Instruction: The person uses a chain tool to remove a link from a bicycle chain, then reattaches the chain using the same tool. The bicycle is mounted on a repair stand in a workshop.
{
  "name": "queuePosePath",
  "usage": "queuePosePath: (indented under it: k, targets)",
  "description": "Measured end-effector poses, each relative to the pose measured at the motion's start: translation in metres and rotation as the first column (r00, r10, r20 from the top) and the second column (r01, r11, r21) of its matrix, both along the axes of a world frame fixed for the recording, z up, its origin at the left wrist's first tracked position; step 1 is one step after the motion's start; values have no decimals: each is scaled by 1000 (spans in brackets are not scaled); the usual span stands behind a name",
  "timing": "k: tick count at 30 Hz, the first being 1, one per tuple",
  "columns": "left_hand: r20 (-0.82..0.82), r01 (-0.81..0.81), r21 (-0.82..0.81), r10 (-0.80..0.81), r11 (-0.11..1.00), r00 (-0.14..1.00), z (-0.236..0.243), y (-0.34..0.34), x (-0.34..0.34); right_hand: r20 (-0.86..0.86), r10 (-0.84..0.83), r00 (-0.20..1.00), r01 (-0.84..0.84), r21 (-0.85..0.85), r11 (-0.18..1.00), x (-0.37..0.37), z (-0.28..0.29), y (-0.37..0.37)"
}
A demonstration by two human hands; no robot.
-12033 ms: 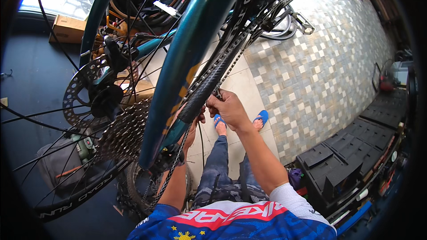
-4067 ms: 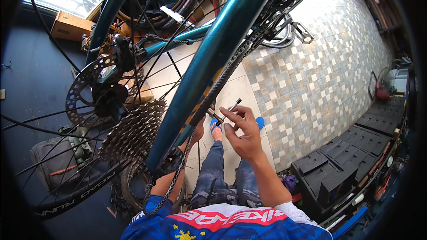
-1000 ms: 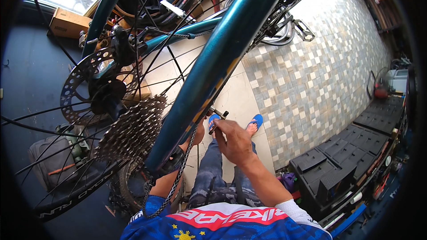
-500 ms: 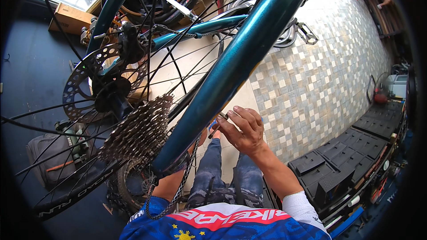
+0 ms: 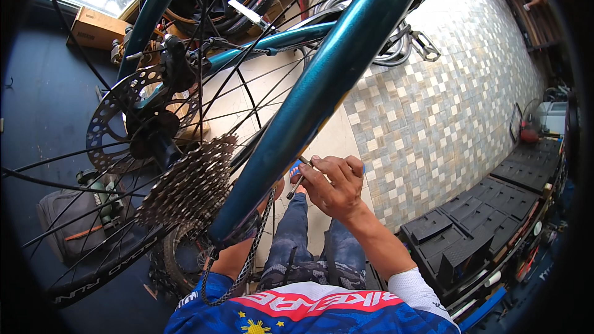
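Note:
A teal bicycle frame tube (image 5: 322, 86) runs diagonally in front of me. Just right of its lower half, my right hand (image 5: 336, 187) is closed, fingers curled around a slim metal rod-shaped tool (image 5: 295, 188). The tool's end sticks out toward the lower left; its exact kind is unclear. Only a sliver of my left hand (image 5: 279, 189) shows past the tube, its fingers hidden behind it. Beside the tube's lower end are the rear cassette (image 5: 189, 182) and the chain (image 5: 263, 226). The brake rotor (image 5: 108, 127) sits farther left, behind the spokes.
A grey bag (image 5: 71, 226) rests at the lower left, near another wheel (image 5: 185, 250). Black bins (image 5: 476, 216) line the right side by the tiled floor (image 5: 433, 130). Coiled cables (image 5: 396, 49) and a pedal (image 5: 426, 46) lie beyond the tube, and a cardboard box (image 5: 98, 26) stands far left.
My right hand has turned and moved slightly down and left, its fingers more curled. The tool's visible end has swung lower. The bicycle appears shifted a little left in view.

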State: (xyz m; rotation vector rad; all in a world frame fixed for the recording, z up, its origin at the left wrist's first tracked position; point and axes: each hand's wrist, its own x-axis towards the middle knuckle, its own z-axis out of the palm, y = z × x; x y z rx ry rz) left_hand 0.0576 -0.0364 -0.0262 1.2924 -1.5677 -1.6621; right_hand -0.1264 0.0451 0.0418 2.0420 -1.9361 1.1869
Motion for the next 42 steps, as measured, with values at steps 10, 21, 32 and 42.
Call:
queuePosePath:
  k: [10,21,32,42]
  targets:
    - [-2,52,-108,-53,993,999,11,-8,-7,212,-4,977,4,3,1000,5,5,-5]
    - [-40,42,-112,-47,993,998,10,-9,-8,507,-22,862,-14,66,998,9,1,-7]
    - [-84,13,-137,-24,990,996,3,-10,-8,736,-141,662,-19,205,979,12,3,-5]
    - [0,85,-150,-86,985,996,2,-5,-3,827,-175,535,-53,239,970,15,-4,-4]
